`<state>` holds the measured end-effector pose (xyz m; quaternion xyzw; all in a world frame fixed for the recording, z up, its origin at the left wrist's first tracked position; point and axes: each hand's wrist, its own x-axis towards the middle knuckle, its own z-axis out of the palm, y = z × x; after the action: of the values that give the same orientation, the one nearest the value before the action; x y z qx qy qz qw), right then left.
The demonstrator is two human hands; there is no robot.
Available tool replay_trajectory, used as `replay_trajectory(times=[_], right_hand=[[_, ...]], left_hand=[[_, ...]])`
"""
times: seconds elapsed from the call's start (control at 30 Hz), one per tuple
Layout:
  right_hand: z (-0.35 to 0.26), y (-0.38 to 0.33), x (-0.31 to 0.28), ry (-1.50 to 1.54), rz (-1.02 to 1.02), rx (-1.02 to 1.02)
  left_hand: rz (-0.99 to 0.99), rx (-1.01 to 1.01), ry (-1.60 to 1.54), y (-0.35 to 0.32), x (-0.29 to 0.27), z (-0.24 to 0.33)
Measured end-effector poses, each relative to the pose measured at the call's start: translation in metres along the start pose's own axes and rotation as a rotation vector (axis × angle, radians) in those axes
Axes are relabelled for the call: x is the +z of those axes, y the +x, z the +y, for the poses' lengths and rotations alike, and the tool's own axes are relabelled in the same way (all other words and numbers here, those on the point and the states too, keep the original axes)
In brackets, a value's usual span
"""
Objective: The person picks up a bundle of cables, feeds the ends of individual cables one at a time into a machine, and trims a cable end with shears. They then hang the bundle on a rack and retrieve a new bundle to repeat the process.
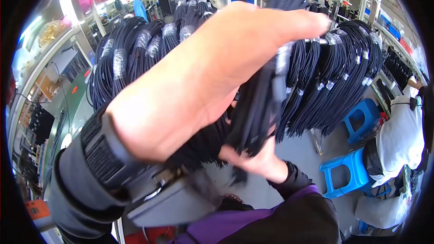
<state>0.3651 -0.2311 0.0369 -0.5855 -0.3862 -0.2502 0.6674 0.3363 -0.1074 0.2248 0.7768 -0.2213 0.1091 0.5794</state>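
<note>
My left hand [199, 81] is raised close to the camera and fills the middle of the view, fingers curled around the upper part of a bundle of black cables [257, 108]. A dark device is strapped on that wrist [149, 185]. Below, my right hand [253, 160] grips the lower end of the same bundle, its dark sleeve coming up from the bottom edge. Behind the hands, many more black cable bundles [343, 77] hang in looped rows from a rack, each with clear wrap bands.
Two blue plastic stools [343, 174] stand on the grey floor at the right. A person in a white top [402, 140] sits at the right edge. Workbenches and shelves [49, 86] run along the left; more racks stand far back.
</note>
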Motion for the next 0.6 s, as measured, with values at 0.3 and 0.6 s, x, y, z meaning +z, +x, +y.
replay_trajectory(times=[0.3,0.6], right_hand=[[0.069,0.123,-0.124,-0.213,0.275,0.091],[0.194,0.091,-0.148,-0.616,0.268,0.125]], left_hand=[[0.489,-0.256,0.160,-0.109,-0.113,-0.031],[0.667,-0.584,0.075,-0.281,-0.130,-0.049]])
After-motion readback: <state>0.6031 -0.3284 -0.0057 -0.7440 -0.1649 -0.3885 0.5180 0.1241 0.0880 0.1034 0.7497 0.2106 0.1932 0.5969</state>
